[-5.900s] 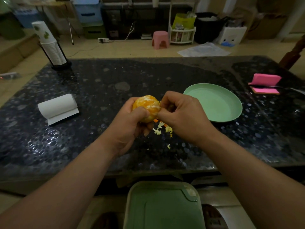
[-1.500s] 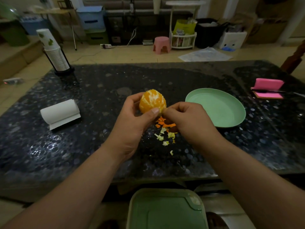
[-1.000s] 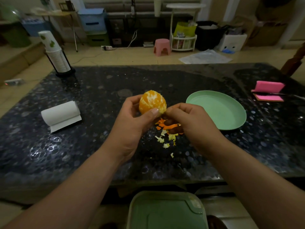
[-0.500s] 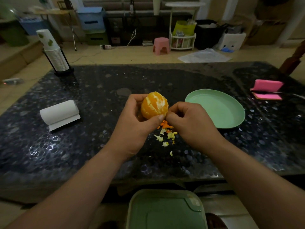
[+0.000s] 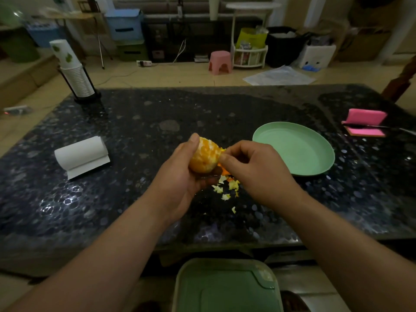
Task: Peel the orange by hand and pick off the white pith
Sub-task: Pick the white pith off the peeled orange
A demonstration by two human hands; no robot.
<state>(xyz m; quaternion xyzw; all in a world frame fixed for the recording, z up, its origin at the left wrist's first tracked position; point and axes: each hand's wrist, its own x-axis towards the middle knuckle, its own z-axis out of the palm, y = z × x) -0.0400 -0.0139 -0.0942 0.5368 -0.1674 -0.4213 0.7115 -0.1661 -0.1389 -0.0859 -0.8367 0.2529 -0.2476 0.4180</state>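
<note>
As the left grip (image 5: 180, 179) holds the newly turned orange (image 5: 203, 158), the right grip (image 5: 254, 170) pinches pith (image 5: 222, 150) off its freshly exposed side.

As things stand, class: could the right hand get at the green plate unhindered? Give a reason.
Probably yes. The green plate lies close beside the right hand, nothing standing between them; but it is busy pinching at the orange, which the left hand grips.
</note>
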